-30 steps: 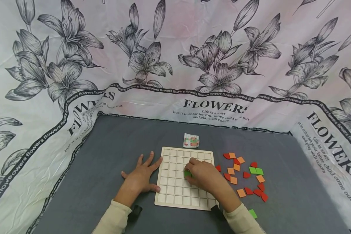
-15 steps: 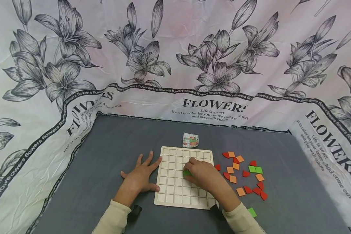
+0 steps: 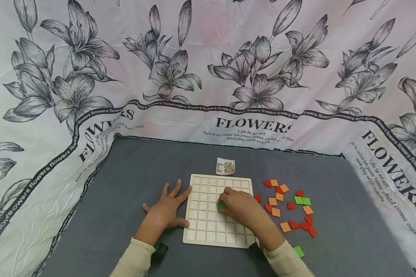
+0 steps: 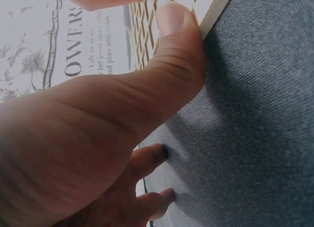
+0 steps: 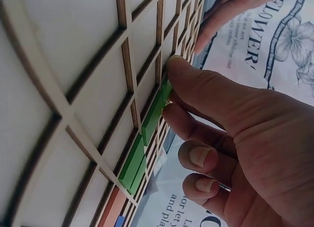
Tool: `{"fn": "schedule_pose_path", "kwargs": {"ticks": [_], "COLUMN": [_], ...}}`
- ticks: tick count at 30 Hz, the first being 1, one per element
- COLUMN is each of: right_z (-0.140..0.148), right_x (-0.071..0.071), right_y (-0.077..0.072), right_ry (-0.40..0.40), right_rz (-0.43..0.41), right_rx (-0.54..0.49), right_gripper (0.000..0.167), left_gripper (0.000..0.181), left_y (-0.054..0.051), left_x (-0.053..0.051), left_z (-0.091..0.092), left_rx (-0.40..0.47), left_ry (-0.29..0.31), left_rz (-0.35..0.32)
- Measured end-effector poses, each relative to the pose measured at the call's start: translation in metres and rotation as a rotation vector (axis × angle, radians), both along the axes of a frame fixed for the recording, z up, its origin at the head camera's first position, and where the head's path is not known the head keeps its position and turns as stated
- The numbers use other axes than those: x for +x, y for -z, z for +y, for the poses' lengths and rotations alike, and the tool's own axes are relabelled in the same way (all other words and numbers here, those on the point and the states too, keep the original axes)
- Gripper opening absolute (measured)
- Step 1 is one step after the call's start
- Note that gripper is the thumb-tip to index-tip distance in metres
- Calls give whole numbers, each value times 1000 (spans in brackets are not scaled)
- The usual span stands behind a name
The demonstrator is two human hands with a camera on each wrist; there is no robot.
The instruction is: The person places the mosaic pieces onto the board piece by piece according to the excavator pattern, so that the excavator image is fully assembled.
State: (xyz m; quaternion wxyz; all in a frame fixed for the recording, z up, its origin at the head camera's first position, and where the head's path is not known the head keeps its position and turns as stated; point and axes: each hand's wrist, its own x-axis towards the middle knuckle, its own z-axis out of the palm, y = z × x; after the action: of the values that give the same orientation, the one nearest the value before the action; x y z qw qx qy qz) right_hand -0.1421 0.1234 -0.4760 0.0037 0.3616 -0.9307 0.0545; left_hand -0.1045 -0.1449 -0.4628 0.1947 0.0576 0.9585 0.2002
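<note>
A pale wooden grid board (image 3: 203,215) lies in front of me. My left hand (image 3: 163,211) is spread at its left side, with thumb and index fingertip touching the edge; the left wrist view shows the thumb (image 4: 172,25) on the rim. Over the middle of the board, my right hand (image 3: 240,206) pinches a green square tile (image 3: 222,205) between thumb and index finger, low against the grid. In the right wrist view, another green tile (image 5: 132,165) sits in the board beside an orange piece (image 5: 113,207). From the head view, my right hand hides these.
Right of the board lie loose red quarter-round pieces (image 3: 293,224), orange squares (image 3: 285,227) and green squares (image 3: 299,251). A small printed pattern card (image 3: 225,166) lies beyond the board. Flower-printed cloth (image 3: 180,119) rises around the grey table (image 3: 131,165).
Both hands keep practically the same places, the right one still at the green tile. Only the head view has shifted slightly.
</note>
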Motion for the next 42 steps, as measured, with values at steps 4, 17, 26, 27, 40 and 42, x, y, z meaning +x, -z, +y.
{"fn": "schedule_pose_path", "kwargs": {"ticks": [4,17,26,27,40,42], "right_z": [2,35,86,93,161,169], "right_x": [0,-7,-11,-11,-5,-4], "right_y": [-2,-15,-30,-31,-44,-44], "right_ry": [3,76,240,253,572,608], "right_rz": [-16,-115,-108,-101,-129,-118], "right_rx": [0,-86,-133,-141,-140,-144], "right_gripper": [22,26,24,24,26,25], "left_gripper": [113,112,112,112,112,113], "left_y": [1,4,5,5,3,2], "left_x": [-1,-1,-1,-1,0,0], "left_z": [1,0,1,1,0,1], "left_rx": [4,-4,-15,-15,-1,-3], "left_ry": [-1,-7,-4,-4,-7,-9], "left_rz": [1,-20,-18,-20,-17,-18]}}
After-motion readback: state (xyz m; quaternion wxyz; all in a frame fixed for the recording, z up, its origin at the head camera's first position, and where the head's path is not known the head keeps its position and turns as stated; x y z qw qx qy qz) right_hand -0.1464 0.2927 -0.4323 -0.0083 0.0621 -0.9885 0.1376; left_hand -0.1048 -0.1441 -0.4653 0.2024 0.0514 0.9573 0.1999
